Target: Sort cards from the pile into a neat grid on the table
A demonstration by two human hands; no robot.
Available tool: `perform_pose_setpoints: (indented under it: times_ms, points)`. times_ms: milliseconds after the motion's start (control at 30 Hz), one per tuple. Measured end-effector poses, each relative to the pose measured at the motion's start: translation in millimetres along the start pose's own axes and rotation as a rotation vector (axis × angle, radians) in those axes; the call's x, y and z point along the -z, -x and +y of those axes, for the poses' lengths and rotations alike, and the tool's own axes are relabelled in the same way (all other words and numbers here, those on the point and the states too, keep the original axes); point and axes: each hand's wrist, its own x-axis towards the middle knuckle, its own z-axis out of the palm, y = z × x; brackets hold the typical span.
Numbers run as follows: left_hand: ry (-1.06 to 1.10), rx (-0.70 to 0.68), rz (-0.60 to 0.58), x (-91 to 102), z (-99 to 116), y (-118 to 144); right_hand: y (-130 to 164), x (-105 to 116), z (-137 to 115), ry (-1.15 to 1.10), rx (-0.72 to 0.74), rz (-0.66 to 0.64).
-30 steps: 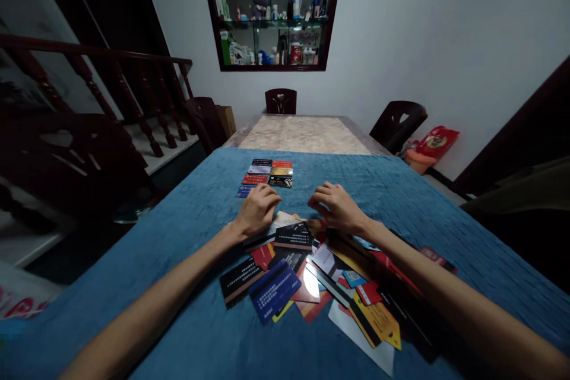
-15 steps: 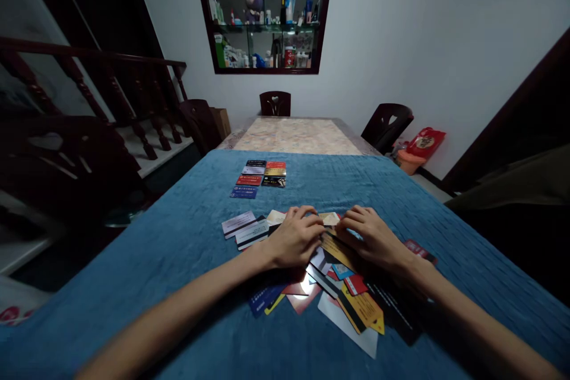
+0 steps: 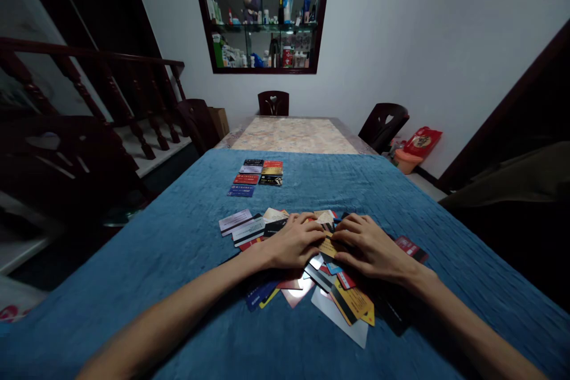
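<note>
A loose pile of plastic cards lies on the blue cloth, many overlapping. My left hand [image 3: 296, 240] rests palm down on the pile's left middle, fingers stretched forward. On the right middle, my right hand [image 3: 369, 248] lies palm down with its fingers apart. A gold card [image 3: 328, 247] shows between the two hands. Nearer to me are a yellow card [image 3: 354, 301] with a black stripe, a pale card [image 3: 341, 319] and a dark blue card [image 3: 259, 296]. White striped cards [image 3: 249, 230] stick out at the left, and a dark red card [image 3: 410, 247] at the right. The hands hide part of the pile.
Beyond the pile, several cards lie in two columns, with a blue card [image 3: 241, 190] nearest. The blue cloth [image 3: 178, 237] covers the near table; a marbled tabletop [image 3: 289, 133] shows behind. Dark wooden chairs [image 3: 383, 126] stand around it.
Both hands have settled flatter onto the pile, with the right fingers spreading out. Some cards under them have shifted slightly. The whole view has also moved a little.
</note>
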Motion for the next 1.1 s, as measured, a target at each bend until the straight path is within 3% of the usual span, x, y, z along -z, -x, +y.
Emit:
perform_pose_setpoints:
  times_ms: [400,733,900,1100]
  points:
    - [-0.174,-0.138,0.052,-2.2,-4,1,3,-4,4,-0.054,0.032,-0.008]
    - [-0.328,-0.351,0.184,-7.4,-10,1,3,-3,3,-0.05,0.07,0.032]
    - [-0.314,-0.325,0.232,3.8,-6,1,3,-7,7,-0.056,0.058,0.082]
    - [-0.194,-0.164,0.318,6.1,-8,-1,4,-18,17,-0.126,-0.019,0.189]
